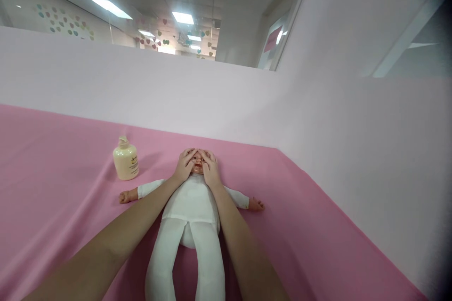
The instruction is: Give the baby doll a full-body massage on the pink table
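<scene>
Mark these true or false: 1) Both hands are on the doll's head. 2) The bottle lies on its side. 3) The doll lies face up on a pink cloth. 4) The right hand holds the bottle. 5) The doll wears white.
1) True: the left hand and right hand both rest on the head of the doll.
2) False: the bottle stands upright.
3) True: its face shows between the hands, on the pink cloth.
4) False: the bottle stands apart, untouched, left of the doll.
5) True.
</scene>
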`<state>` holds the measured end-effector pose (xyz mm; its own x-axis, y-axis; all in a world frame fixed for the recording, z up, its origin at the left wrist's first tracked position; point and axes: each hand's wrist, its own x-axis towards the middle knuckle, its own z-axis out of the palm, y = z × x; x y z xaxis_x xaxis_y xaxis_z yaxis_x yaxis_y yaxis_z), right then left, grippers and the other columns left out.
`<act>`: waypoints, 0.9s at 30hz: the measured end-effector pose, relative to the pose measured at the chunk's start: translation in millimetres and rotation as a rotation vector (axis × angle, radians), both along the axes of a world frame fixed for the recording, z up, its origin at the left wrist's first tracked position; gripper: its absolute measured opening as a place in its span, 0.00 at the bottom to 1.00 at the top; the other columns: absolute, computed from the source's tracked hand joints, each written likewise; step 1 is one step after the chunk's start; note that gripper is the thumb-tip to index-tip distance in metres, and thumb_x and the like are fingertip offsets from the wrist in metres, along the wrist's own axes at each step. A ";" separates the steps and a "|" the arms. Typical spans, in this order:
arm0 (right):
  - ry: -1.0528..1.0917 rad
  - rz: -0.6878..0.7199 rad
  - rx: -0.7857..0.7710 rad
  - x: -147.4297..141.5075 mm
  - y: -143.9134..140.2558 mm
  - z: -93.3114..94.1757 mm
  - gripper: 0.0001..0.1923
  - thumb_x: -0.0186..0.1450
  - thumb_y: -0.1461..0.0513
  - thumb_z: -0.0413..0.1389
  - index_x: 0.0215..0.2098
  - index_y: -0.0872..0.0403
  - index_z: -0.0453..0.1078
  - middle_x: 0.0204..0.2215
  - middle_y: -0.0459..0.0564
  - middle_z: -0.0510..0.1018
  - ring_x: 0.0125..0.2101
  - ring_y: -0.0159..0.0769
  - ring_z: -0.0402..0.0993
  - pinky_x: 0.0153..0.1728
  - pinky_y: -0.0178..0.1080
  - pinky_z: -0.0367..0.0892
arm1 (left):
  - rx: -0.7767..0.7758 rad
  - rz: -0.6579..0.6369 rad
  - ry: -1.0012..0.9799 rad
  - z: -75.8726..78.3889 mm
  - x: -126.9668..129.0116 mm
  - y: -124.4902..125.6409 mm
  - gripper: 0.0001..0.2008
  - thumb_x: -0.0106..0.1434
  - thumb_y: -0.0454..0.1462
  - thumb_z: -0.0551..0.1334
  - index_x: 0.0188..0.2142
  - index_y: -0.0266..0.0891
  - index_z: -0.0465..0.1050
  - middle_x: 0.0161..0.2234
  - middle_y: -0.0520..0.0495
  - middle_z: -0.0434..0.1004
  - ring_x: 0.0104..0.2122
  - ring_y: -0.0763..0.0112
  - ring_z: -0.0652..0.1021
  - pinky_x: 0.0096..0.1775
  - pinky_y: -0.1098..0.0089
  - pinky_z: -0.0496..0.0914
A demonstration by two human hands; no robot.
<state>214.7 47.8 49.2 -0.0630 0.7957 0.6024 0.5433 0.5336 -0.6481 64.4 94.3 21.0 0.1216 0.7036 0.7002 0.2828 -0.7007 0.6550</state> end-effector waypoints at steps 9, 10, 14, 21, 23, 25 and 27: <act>-0.031 -0.071 -0.157 -9.0 17.1 16.9 0.29 0.63 0.64 0.43 0.59 0.46 0.70 0.56 0.50 0.66 0.56 0.45 0.61 0.63 0.49 0.56 | -0.100 -0.009 0.037 6.5 -7.5 22.6 0.26 0.61 0.37 0.53 0.57 0.42 0.72 0.55 0.42 0.69 0.58 0.58 0.68 0.63 0.54 0.55; -0.029 -0.071 -0.165 -9.7 18.6 18.0 0.28 0.63 0.63 0.43 0.59 0.46 0.71 0.56 0.51 0.66 0.56 0.46 0.61 0.63 0.49 0.55 | -0.115 -0.017 0.040 7.1 -8.6 23.3 0.25 0.61 0.37 0.53 0.57 0.42 0.72 0.56 0.42 0.69 0.58 0.58 0.67 0.64 0.55 0.55; 0.000 -0.080 -0.185 -11.8 23.7 19.1 0.27 0.63 0.63 0.44 0.57 0.47 0.72 0.55 0.53 0.67 0.56 0.47 0.61 0.64 0.51 0.54 | -0.166 -0.032 0.051 9.0 -10.7 22.4 0.25 0.63 0.39 0.53 0.59 0.44 0.69 0.59 0.43 0.67 0.61 0.58 0.64 0.65 0.55 0.52; 0.080 -0.107 -0.203 -16.7 29.3 17.0 0.23 0.64 0.62 0.45 0.53 0.45 0.74 0.53 0.51 0.68 0.57 0.45 0.62 0.64 0.48 0.52 | -0.252 -0.055 -0.097 6.0 -7.6 25.9 0.25 0.60 0.40 0.56 0.57 0.43 0.71 0.59 0.43 0.70 0.62 0.56 0.66 0.65 0.54 0.54; 0.069 -0.108 -0.182 -19.0 28.6 17.8 0.23 0.64 0.62 0.45 0.53 0.46 0.74 0.53 0.52 0.69 0.57 0.44 0.62 0.64 0.48 0.52 | -0.305 -0.117 -0.177 3.2 -6.1 28.1 0.25 0.61 0.41 0.57 0.58 0.42 0.70 0.60 0.41 0.70 0.62 0.55 0.67 0.64 0.54 0.56; 0.061 -0.133 -0.172 -21.1 27.4 18.2 0.24 0.65 0.61 0.45 0.54 0.47 0.73 0.54 0.52 0.69 0.57 0.45 0.63 0.64 0.49 0.53 | -0.354 -0.175 -0.240 -0.8 -4.7 28.9 0.27 0.61 0.42 0.56 0.60 0.40 0.67 0.61 0.40 0.69 0.62 0.56 0.67 0.64 0.55 0.59; 0.081 -0.167 -0.189 -21.7 26.5 16.9 0.24 0.65 0.60 0.45 0.56 0.48 0.71 0.56 0.53 0.69 0.58 0.45 0.63 0.65 0.49 0.52 | -0.388 -0.188 -0.283 -5.8 -3.7 28.1 0.28 0.62 0.43 0.56 0.61 0.40 0.65 0.63 0.40 0.67 0.63 0.57 0.66 0.64 0.55 0.58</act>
<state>193.0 74.3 66.1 0.1211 0.8901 0.4394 0.5559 0.3060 -0.7729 60.7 122.4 15.2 0.1144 0.9024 0.4155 -0.0507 -0.4124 0.9096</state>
